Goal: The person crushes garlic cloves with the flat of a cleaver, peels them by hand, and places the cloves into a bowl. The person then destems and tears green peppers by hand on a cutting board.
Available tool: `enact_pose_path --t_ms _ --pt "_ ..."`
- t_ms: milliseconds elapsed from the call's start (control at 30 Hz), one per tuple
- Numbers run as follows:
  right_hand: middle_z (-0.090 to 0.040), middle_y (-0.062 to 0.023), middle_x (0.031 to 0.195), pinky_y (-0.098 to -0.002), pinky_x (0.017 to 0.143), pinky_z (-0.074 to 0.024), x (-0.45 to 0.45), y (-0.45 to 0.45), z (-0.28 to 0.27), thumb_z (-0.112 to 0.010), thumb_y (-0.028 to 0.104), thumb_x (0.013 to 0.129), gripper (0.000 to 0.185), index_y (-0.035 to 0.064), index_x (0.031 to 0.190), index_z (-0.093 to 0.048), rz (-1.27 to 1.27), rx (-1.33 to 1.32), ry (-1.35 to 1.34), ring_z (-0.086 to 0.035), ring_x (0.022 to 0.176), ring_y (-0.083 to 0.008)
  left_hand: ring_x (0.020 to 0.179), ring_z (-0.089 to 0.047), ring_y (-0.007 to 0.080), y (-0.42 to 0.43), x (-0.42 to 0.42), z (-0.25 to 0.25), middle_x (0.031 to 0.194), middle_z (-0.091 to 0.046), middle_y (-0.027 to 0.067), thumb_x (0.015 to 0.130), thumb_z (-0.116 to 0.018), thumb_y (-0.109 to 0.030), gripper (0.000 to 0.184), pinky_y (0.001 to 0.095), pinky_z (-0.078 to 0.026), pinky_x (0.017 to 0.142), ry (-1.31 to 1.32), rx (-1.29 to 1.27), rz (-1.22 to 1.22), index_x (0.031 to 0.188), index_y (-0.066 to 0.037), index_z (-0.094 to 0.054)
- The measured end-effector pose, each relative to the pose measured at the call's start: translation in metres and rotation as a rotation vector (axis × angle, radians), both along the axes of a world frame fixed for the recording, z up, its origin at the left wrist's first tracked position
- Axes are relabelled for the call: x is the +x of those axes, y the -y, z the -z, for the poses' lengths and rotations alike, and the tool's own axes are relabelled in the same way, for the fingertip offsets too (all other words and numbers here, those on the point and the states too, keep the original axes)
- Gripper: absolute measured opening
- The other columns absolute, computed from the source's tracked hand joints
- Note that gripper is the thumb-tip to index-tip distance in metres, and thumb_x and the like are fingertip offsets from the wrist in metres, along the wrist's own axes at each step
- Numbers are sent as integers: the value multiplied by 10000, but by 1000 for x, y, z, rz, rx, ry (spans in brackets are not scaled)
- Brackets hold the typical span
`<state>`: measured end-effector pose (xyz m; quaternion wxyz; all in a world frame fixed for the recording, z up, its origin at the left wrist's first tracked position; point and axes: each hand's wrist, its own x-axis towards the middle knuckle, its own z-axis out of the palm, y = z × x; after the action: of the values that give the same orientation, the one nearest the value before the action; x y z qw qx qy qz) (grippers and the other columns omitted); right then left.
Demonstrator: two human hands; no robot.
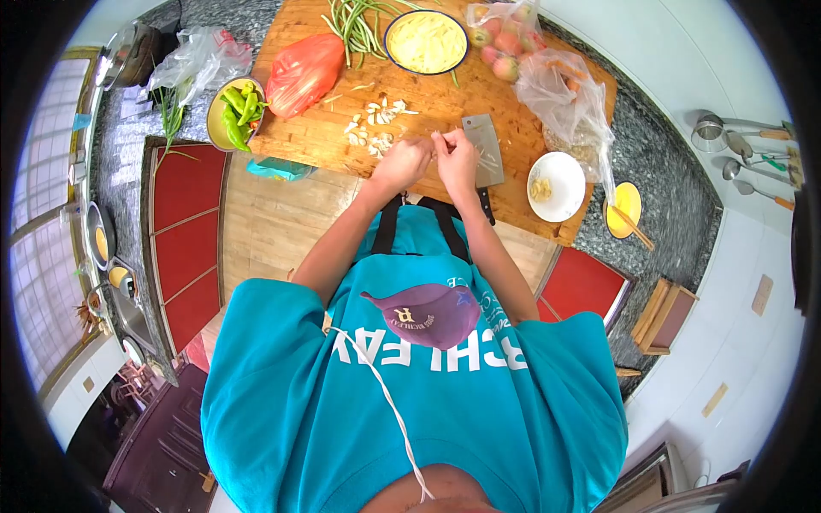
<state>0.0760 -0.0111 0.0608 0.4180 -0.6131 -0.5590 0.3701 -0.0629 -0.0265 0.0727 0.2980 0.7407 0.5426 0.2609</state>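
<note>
My left hand (pixel 402 164) and my right hand (pixel 457 162) meet at the fingertips over the front of a wooden board (pixel 505 94). Both are closed in a pinch, and whatever small thing lies between the fingers is hidden. Just beyond my left hand lie loose garlic cloves (pixel 385 111) with bits of pale skin. A cleaver (pixel 484 150) rests flat beside my right hand, its dark handle toward me. Farther right, a white bowl (pixel 560 184) holds a few peeled, pale yellow pieces that look like garlic.
Long green beans (pixel 355 26), a bowl of pale shreds (pixel 426 43) and a red plastic bag (pixel 304 75) lie at the back. Green peppers fill a bowl (pixel 217 128) at left. Fruit in a bag (pixel 506 43) sits back right. Chopsticks (pixel 633 227) cross a yellow bowl (pixel 623 205).
</note>
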Motion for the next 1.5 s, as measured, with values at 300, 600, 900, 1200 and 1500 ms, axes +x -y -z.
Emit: enact_pose_path --t_ms 300,600,900,1200,1500 --pt "-641 -180 669 -427 564 -482 4 1 9 -720 151 891 242 7 763 -573 -10 -36 19 -648 605 -347 821 -636 424 2 5 -2 821 -648 233 894 -555 -75 120 503 -520 756 -7 -18 -14 899 17 -633" --pt "-650 -196 705 -449 596 -489 -1 7 -3 -715 188 901 247 6 787 -594 -36 -28 104 -650 652 -376 779 -644 446 6 2 -6 862 -664 257 900 -557 -113 162 521 -525 728 -7 -49 -19 923 17 -651" --pt "-668 -189 730 -406 598 -499 -11 11 -3 -709 203 917 252 -9 818 -614 -60 7 71 -657 648 -330 780 -649 446 12 0 -9 847 -659 258 916 -583 -163 195 507 -535 719 -103 -71 -114 902 17 -654" --pt "-679 -67 755 -284 585 -499 -6 24 9 -620 143 986 190 -23 1052 -683 -168 -157 -316 -614 643 -107 602 -636 225 14 -12 -18 716 -657 164 854 -681 -125 136 344 -498 572 303 -215 -311 857 10 -672" --pt "-677 -65 845 -265 584 -511 -5 29 10 -591 93 996 160 -24 1089 -651 -116 -237 -547 -638 666 -115 634 -567 72 13 -16 23 699 -660 47 946 -638 -149 206 263 -462 576 512 -333 -362 895 46 -682"
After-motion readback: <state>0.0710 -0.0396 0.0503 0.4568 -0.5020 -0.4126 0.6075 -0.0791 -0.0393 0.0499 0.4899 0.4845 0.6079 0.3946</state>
